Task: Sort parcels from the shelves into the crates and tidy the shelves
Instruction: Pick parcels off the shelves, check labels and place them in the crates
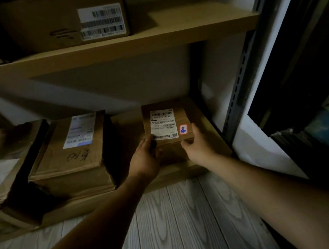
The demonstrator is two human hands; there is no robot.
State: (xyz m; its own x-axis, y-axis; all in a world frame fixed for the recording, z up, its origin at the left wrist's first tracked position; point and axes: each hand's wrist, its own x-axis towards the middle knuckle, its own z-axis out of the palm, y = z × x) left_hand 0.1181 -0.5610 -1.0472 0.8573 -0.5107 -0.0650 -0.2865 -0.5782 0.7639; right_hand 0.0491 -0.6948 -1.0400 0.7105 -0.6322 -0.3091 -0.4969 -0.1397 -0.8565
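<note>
1. the step in hand, as i judge it, is lifting the small brown cardboard parcel [182, 119] off the lower tan wooden shelf [179, 172]; no crate is in view, so the carry will likely need a turn away from the shelving.
2. to do it well: keep both hands level so the white printed label [163, 124] stays face up and readable for sorting; draw the parcel straight toward the near side before raising it, since the upper tan shelf board [105, 50] hangs over it; mind the black perforated metal upright [238, 83] just to the right.
3. the parcel sits at the right end of the lower shelf, apart from the larger brown box with a blue and white label [72, 159] to its left.
4. the left hand [146, 157] grips the near left corner, thumb on the top face by the label, fingers curled down the near side; the right hand [197, 147] holds the near right corner, fingers along the right edge; the parcel lies between the two hands, touching both.
</note>
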